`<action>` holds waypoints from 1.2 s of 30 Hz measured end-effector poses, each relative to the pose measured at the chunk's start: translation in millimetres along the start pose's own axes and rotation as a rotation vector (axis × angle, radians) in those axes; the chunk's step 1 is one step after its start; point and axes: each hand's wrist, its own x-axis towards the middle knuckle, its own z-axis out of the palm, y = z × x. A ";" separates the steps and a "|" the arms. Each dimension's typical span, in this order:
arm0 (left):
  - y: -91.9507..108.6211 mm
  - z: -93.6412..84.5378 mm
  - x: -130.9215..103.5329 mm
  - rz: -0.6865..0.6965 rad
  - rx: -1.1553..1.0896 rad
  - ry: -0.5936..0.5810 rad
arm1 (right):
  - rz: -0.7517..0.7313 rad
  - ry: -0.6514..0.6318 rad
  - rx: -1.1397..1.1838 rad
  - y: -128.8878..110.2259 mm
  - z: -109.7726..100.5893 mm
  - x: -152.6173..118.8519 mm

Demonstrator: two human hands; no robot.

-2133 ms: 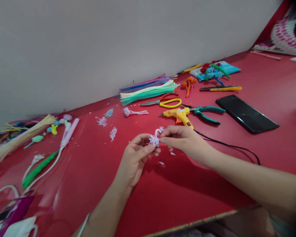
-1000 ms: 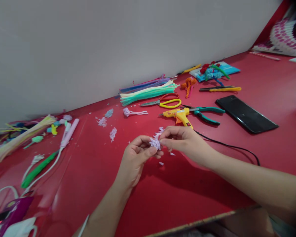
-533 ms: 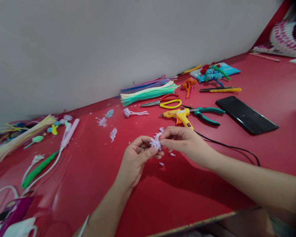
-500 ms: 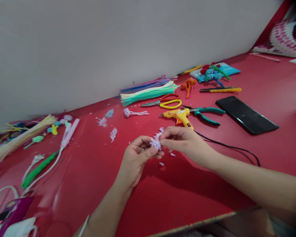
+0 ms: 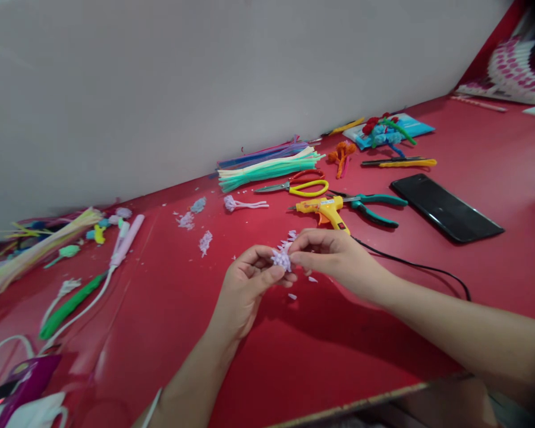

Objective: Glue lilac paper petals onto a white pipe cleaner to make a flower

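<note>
Between my two hands is a small lilac pipe-cleaner flower (image 5: pixel 281 259) with pointed petals. My left hand (image 5: pixel 257 270) pinches it from the left, thumb in front and fingers behind. On its right side, the thumb and forefinger of my right hand (image 5: pixel 323 255) are closed at the petals; whether a separate piece sits between those fingertips I cannot tell. Loose lilac petals (image 5: pixel 292 296) lie on the red table below and behind the hands. Just beyond my right hand is a yellow hot glue gun (image 5: pixel 323 208) lying on its side.
Scissors (image 5: pixel 310 185), teal-handled pliers (image 5: pixel 374 205) and pipe-cleaner bundles (image 5: pixel 270 169) lie toward the wall. A black phone (image 5: pixel 446 208) is at right, near the glue gun's cord (image 5: pixel 419 263). A pink-handled tool (image 5: pixel 127 241) and more pipe cleaners (image 5: pixel 49 246) lie at left. Lilac fluff (image 5: pixel 205 242) dots the table.
</note>
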 end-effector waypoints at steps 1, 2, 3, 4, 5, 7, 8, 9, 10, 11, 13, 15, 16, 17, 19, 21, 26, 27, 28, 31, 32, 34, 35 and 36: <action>-0.3 -0.3 -0.2 0.004 -0.009 -0.001 | -0.003 -0.005 -0.007 -0.5 -0.2 -0.3; -0.7 -0.9 -0.4 0.009 -0.023 -0.001 | -0.011 -0.011 -0.016 -1.0 -0.6 -0.6; -1.3 -1.7 -0.6 0.014 -0.039 -0.003 | -0.030 -0.009 -0.027 -1.4 -1.0 -0.7; -1.8 -2.6 -0.9 0.019 -0.057 -0.009 | -0.062 0.008 -0.045 -1.6 -1.5 -0.7; -2.3 -3.5 -1.1 0.024 -0.076 -0.018 | -0.107 0.041 -0.079 -1.5 -2.0 -0.5; -2.9 -5.1 -1.7 0.032 -0.115 -0.040 | -0.211 0.116 -0.198 -0.4 -2.8 0.3; -2.8 -5.6 -2.0 0.035 -0.131 -0.051 | -0.254 0.134 -0.272 0.6 -3.1 0.8; -2.6 -5.6 -2.4 0.036 -0.144 -0.059 | -0.282 0.130 -0.343 1.8 -3.2 1.4; -2.2 -5.4 -2.8 0.036 -0.153 -0.061 | -0.300 0.107 -0.405 3.2 -3.2 1.8; -1.6 -4.8 -3.3 0.035 -0.158 -0.060 | -0.312 0.074 -0.450 4.6 -3.1 2.2; -0.6 -3.1 -4.4 0.034 -0.155 -0.059 | -0.335 0.031 -0.502 6.8 -3.1 2.7; -0.2 -1.6 -5.3 0.038 -0.145 -0.067 | -0.374 0.017 -0.526 7.7 -3.3 2.7; -0.2 -1.3 -5.5 0.044 -0.137 -0.073 | -0.390 0.019 -0.529 7.7 -3.5 2.5; -0.3 -1.2 -5.4 0.052 -0.130 -0.078 | -0.399 0.026 -0.527 7.5 -3.7 2.3; -0.7 -2.1 -4.4 0.081 -0.125 -0.075 | -0.387 0.056 -0.498 7.3 -4.1 1.9; -0.9 -3.7 -2.4 0.093 -0.110 -0.041 | -0.337 0.101 -0.436 7.9 -4.3 1.6; -2.7 -7.0 3.2 0.028 0.033 0.098 | -0.268 0.145 -0.288 12.7 -4.3 2.7; -3.6 -7.6 3.8 0.032 0.054 0.103 | -0.273 0.144 -0.277 13.5 -4.2 3.0; -4.6 -8.3 4.2 0.043 0.071 0.103 | -0.281 0.143 -0.273 13.9 -4.2 3.3; -6.9 -10.8 4.9 0.103 0.123 0.136 | -0.314 0.144 -0.302 13.1 -4.0 3.2; -7.0 -11.5 4.9 0.115 0.133 0.153 | -0.331 0.144 -0.332 12.3 -4.0 2.9; -5.8 -12.0 4.6 0.129 0.116 0.175 | -0.382 0.142 -0.417 10.4 -4.1 2.4; -4.7 -11.6 4.2 0.136 0.079 0.172 | -0.409 0.137 -0.465 9.7 -4.3 2.2; -3.4 -10.9 3.5 0.144 0.029 0.150 | -0.435 0.127 -0.509 9.3 -4.5 2.1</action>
